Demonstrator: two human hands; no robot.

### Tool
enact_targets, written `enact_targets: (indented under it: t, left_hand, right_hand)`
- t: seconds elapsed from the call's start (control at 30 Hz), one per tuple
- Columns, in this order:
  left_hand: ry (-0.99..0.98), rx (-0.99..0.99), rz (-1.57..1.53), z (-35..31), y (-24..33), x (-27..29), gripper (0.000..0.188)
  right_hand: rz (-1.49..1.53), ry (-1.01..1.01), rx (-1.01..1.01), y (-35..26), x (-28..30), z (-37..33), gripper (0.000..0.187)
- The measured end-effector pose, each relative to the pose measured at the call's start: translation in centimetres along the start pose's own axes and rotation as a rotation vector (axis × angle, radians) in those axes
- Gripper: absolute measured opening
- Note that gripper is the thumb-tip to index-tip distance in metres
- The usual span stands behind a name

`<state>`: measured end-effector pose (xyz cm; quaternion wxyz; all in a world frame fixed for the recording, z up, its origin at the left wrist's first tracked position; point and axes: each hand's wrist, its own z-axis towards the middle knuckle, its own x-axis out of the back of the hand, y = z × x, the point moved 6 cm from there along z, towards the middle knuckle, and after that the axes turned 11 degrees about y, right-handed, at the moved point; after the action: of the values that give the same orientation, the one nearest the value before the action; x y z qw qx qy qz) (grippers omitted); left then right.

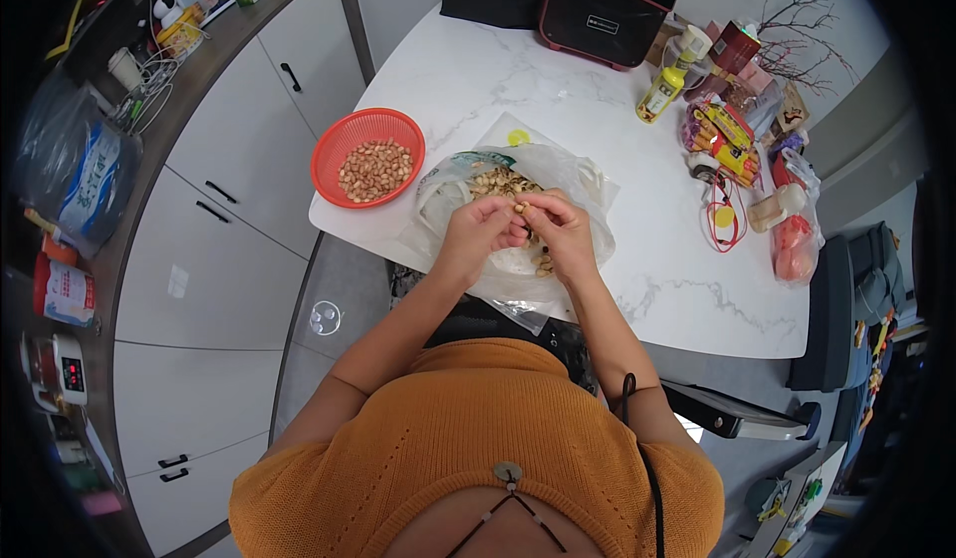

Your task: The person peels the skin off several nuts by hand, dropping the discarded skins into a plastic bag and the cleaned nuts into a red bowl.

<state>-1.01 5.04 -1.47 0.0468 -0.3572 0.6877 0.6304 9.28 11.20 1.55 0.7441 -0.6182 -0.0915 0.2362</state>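
My left hand (480,236) and my right hand (561,231) meet over a crumpled clear plastic bag (443,205) at the table's near edge. Between the fingertips of both, a small tan peanut (522,209) is pinched; whether its shell is cracked is too small to tell. Unshelled peanuts and bits of shell (496,182) lie in the opened bag, partly hidden behind my hands. To the left stands a red plastic basket (329,165), which holds many pinkish-brown shelled peanut kernels (374,172).
The white marbled table (478,80) bears a black box-shaped appliance (604,20) at the back. Along its right side are a yellow bottle (661,90), snack packets (722,140), a red cord (725,222) and a bag of red fruit (796,249). White cabinets (214,259) line the left.
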Motion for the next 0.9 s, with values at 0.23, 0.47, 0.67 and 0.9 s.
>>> enact_targets:
  t: [0.23, 0.47, 0.67, 0.9]
  left_hand:
    - [-0.004, 0.168, -0.177, 0.5, -0.6, 0.2, 0.016]
    - [0.010, 0.124, -0.180, 0.7, -0.5, 0.6, 0.017]
    - [0.178, -0.176, -0.068, 1.0, 4.0, 2.1, 0.017]
    - [0.509, -0.651, 0.391, 3.7, 11.0, 10.4, 0.017]
  right_hand:
    - [-0.200, -0.036, 0.126, -0.4, 0.2, 0.2, 0.020]
    - [-0.342, -0.002, 0.142, -1.3, 0.9, 0.8, 0.022]
    - [-0.448, 0.083, 0.072, -2.0, 1.9, 0.3, 0.021]
    - [-1.095, -0.248, 0.268, -2.1, 2.1, -1.8, 0.019]
